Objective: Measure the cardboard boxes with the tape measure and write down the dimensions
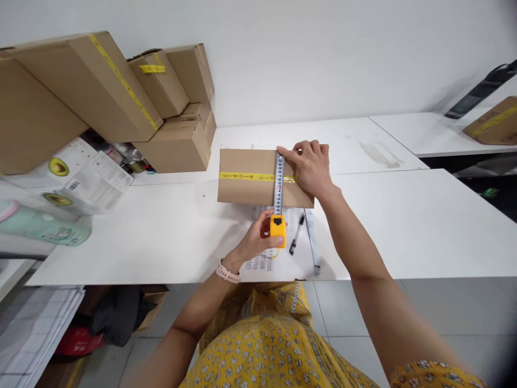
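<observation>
A cardboard box [246,191] with yellow tape across its top sits on the white table in front of me. My left hand [260,234] grips the yellow case of a tape measure [278,231] just off the box's near edge. Its silver blade runs out over the top of the box to the far edge. There my right hand [311,164] presses the blade's end down with the fingertips, the rest of the hand lying over the box's right part. Below the box are printed sheets [258,263], with a black pen [297,235] lying on them.
Several cardboard boxes [173,143] are stacked at the back left, beside white cartons with avocado pictures [86,175]. A mint green bottle [44,223] lies at the left. At the far right are a black bottle [480,89] and another taped box [495,124].
</observation>
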